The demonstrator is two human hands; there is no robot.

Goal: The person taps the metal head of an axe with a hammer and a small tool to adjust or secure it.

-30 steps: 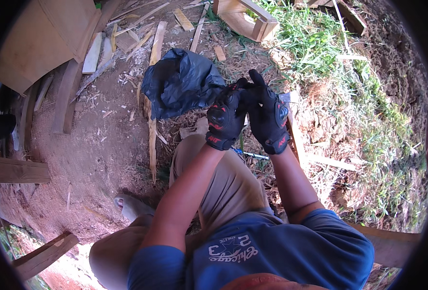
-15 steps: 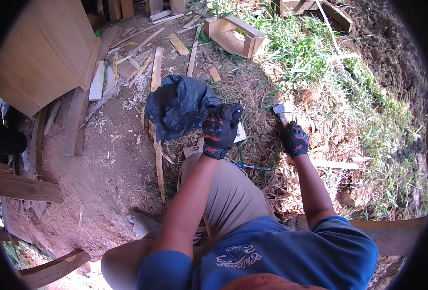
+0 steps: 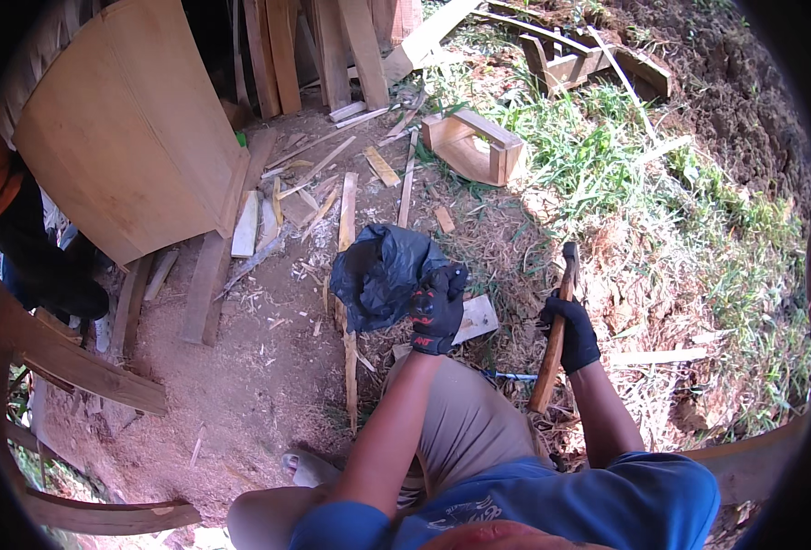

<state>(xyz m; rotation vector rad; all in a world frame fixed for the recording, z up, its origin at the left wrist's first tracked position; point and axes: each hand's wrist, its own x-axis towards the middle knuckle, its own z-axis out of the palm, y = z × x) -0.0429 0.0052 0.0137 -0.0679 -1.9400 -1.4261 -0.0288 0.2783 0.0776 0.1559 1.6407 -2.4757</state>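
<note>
Both hands wear black gloves with red marks. My right hand (image 3: 570,335) is wrapped round the wooden handle of a hatchet (image 3: 549,357). The hatchet stands roughly upright in the picture, its dark head at the far end, seen nearly edge-on. My left hand (image 3: 438,307) is closed above my knee, against the right side of a crumpled black plastic bag (image 3: 382,275). What its fingers hold, if anything, cannot be made out. A pale piece of board (image 3: 479,318) shows just right of the left hand, partly hidden by it.
A large wooden panel (image 3: 130,137) leans at the far left, near another person's dark-clothed leg (image 3: 43,247). Wood strips (image 3: 347,275) and shavings litter the ground. An open wooden frame (image 3: 469,151) sits by the grass. Curved boards (image 3: 84,362) lie left; a thin blue stick (image 3: 513,376) lies near my knee.
My right hand has turned the hatchet, so its long handle now shows and its blade no longer faces up flat. The view has shifted upward and left. My left hand stays closed beside the bag.
</note>
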